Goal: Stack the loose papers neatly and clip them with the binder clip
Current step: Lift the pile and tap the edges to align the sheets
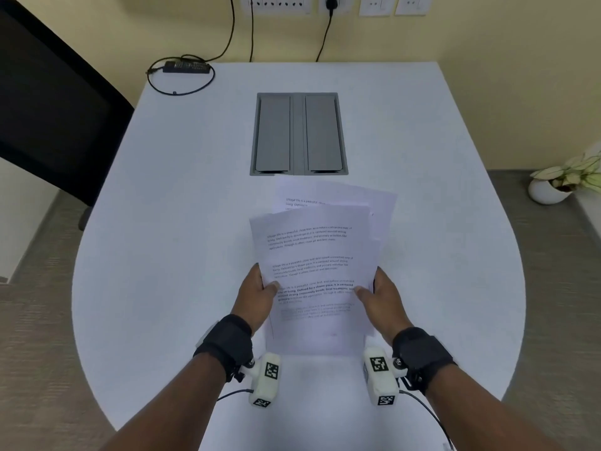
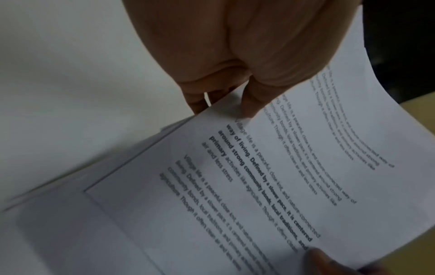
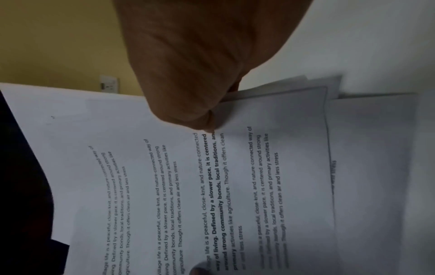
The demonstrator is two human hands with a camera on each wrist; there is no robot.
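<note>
A bunch of white printed papers (image 1: 312,255) is fanned out unevenly over the near middle of the white table (image 1: 162,239). My left hand (image 1: 265,286) pinches the bunch's left edge, thumb on top. My right hand (image 1: 374,289) pinches the right edge the same way. In the left wrist view the left hand (image 2: 235,104) has its thumb on the top sheet of the papers (image 2: 235,186) and its fingers underneath. The right wrist view shows the right hand (image 3: 207,119) gripping the papers (image 3: 270,167), whose edges are staggered. I see no binder clip plainly in any view.
A grey double-lid cable hatch (image 1: 298,134) is set into the table just beyond the papers. A black power adapter (image 1: 185,67) with a looped cable lies at the far left corner. A black chair (image 1: 48,109) stands at the left, a potted plant (image 1: 559,183) at the right.
</note>
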